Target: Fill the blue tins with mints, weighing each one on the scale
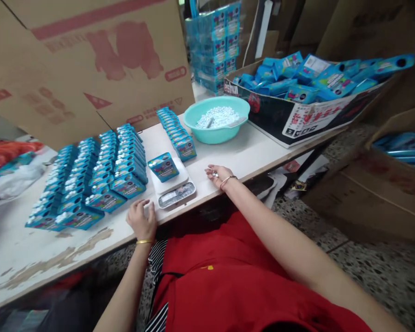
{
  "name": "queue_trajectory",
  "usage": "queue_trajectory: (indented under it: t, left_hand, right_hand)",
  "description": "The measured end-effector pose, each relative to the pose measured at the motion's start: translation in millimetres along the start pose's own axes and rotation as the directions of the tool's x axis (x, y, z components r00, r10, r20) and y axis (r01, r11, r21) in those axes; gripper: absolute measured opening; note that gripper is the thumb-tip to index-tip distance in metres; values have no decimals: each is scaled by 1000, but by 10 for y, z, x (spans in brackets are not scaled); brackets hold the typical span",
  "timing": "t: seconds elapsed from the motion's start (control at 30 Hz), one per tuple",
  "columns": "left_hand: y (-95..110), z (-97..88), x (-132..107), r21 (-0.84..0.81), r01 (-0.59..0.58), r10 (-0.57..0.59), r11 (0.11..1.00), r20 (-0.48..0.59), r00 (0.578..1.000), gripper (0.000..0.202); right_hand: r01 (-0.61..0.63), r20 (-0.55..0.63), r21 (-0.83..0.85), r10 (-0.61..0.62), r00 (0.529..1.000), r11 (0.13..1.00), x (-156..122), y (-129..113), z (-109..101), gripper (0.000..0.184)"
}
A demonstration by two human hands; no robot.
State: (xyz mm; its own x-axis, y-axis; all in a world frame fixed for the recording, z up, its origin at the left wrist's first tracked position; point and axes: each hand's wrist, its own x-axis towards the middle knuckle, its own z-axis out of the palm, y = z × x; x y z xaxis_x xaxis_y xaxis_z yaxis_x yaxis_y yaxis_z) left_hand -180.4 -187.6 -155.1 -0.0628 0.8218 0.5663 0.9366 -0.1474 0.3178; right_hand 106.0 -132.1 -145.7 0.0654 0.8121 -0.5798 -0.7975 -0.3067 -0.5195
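Red apron [228, 286] fills the near foreground, worn by the person standing at a white table [207, 157]. At far left on the table lie an orange heap [10, 153] and a white bag [15, 180]. Behind, a brown carton [90, 69] with red print stands at the back. Before it, four rows of blue boxes [86, 180] run toward the near edge, small white pieces showing at their tops. Just beside their near right end, the left hand [141, 219], a gold band on its wrist, rests near the table edge, fingers loosely bent and thumb apart in a fairly wide pose. Next comes a white scale [177, 185], its dark display facing the person; one blue box [163, 167] sits on it. Beyond stands a short row [177, 133] of blue boxes, then a turquoise bowl [216, 135] of white beads [224, 115]. Nearer, the right hand [219, 175] is turned palm up, cupped narrowly around what look like a few beads, though they are small here. Past the bowl, a black carton [297, 117] holds heaped blue boxes, and an open carton [370, 198] stands lower at far right.
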Motion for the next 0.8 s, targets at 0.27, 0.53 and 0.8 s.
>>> queue_trajectory:
  t: [0.27,0.53,0.8]
  left_hand:
    - [-66,-33,-73,-117,7,-7,993,5,1000,24]
    - [-36,-163,52,-369,66,-47,927,61,997,25]
    - [151,-92,824,-452,-3,141,892,272,952,75]
  right_hand:
    - [4,48,-110,1,999,994,-91,80,-18,9]
    - [-80,67,-145,91,994,986,-204,20,-54,15]
    - [-326,199,-235,374,906,916,-477,182,513,21]
